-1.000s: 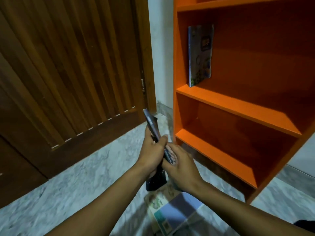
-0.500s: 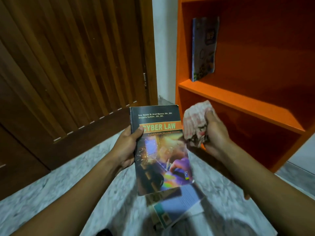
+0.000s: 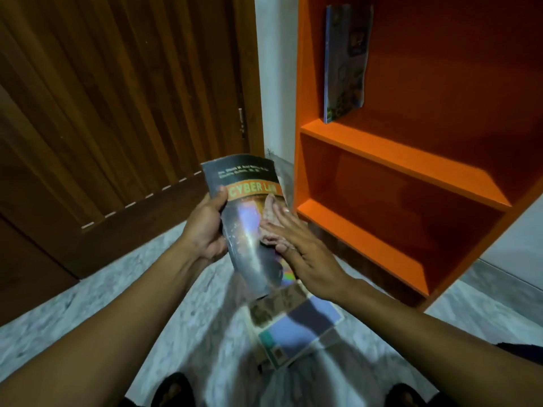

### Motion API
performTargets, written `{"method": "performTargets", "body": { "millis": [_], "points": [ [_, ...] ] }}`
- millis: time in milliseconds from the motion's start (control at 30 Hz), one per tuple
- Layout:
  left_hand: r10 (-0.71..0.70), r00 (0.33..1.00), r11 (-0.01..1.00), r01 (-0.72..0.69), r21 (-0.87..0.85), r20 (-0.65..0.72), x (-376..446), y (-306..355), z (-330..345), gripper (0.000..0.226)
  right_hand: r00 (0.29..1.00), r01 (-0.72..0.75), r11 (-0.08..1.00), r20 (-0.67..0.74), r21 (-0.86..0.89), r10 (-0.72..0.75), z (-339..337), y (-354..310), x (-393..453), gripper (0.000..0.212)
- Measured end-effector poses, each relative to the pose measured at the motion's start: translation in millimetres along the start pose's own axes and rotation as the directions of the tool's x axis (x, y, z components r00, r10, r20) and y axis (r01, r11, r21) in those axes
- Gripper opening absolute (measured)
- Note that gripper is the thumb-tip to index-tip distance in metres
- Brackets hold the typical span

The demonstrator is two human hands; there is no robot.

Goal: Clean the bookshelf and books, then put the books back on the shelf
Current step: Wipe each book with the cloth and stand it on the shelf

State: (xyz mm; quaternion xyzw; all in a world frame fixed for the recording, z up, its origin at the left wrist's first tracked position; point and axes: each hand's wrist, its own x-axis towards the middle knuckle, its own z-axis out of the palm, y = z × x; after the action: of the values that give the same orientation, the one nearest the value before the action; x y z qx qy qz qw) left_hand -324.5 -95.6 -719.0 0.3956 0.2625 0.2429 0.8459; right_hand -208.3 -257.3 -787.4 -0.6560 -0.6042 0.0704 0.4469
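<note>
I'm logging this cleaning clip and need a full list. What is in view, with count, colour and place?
Cyber Law book: one, dark cover with orange title band, held up in front of the shelf.
cloth: one, pale pinkish, pressed flat on the cover.
book on shelf: one, blue-grey, upright at the left end of the upper board.
books on floor: small stack, count unclear, light blue and tan, below the hands.
bookshelf: one, orange, at right.
door: one, brown wood, at left.
floor: grey marble.
left hand: grips the book's left edge.
right hand: fingers straight, pressing the cloth.
</note>
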Motion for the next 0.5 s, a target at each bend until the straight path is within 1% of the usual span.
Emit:
{"method": "performTargets", "body": {
  "millis": [67, 133, 167, 233, 300, 367, 400, 433, 467, 500],
  "points": [
    [0.002, 0.999, 0.997, -0.006, -0.079, -0.048, 4.0, 10.3, -8.9, 0.043, 0.998, -0.019, 0.994, 0.058, 0.103, 0.013, 5.9, -1.9, -12.8, 0.034],
    [0.011, 0.996, 0.993, -0.021, -0.117, -0.089, 6.5, 20.5, -17.1, 0.039, 0.994, -0.031, 0.992, 0.108, 0.119, 0.018, 8.5, 0.6, -23.8, 0.031],
    [0.030, 0.994, 0.993, -0.041, -0.107, -0.109, 7.4, 25.2, -21.2, 0.036, 0.991, -0.066, 0.990, 0.122, 0.124, 0.051, 9.4, 2.5, -28.0, 0.029],
    [0.082, 0.985, 0.996, -0.087, -0.030, -0.152, 7.7, 31.7, -28.0, 0.029, 0.977, -0.195, 0.963, 0.123, 0.186, 0.174, 6.9, 1.9, -28.6, 0.026],
    [0.130, 0.976, 0.989, -0.114, 0.098, -0.177, 6.7, 32.6, -33.3, 0.032, 0.941, -0.334, 0.881, 0.074, 0.334, 0.329, -1.7, -2.8, -18.4, 0.028],
    [0.137, 0.971, 0.975, -0.097, 0.201, -0.197, 3.6, 28.8, -35.5, 0.037, 0.864, -0.423, 0.763, -0.035, 0.489, 0.502, -12.1, -8.3, -3.7, 0.028],
    [0.129, 0.973, 0.968, -0.081, 0.238, -0.193, 1.5, 25.7, -36.0, 0.039, 0.817, -0.421, 0.711, -0.104, 0.564, 0.566, -17.8, -9.2, 4.0, 0.028],
    [0.118, 0.977, 0.960, -0.066, 0.272, -0.176, -1.0, 21.7, -34.5, 0.039, 0.778, -0.388, 0.676, -0.171, 0.626, 0.604, -24.0, -10.4, 12.8, 0.028],
    [0.101, 0.983, 0.950, -0.050, 0.307, -0.154, -3.9, 16.9, -32.5, 0.038, 0.757, -0.356, 0.664, -0.214, 0.658, 0.618, -29.7, -12.9, 22.3, 0.031],
    [0.076, 0.989, 0.942, -0.030, 0.335, -0.125, -7.3, 11.2, -28.8, 0.035, 0.754, -0.337, 0.684, -0.249, 0.647, 0.607, -34.5, -15.8, 31.8, 0.035]
  ]
}}
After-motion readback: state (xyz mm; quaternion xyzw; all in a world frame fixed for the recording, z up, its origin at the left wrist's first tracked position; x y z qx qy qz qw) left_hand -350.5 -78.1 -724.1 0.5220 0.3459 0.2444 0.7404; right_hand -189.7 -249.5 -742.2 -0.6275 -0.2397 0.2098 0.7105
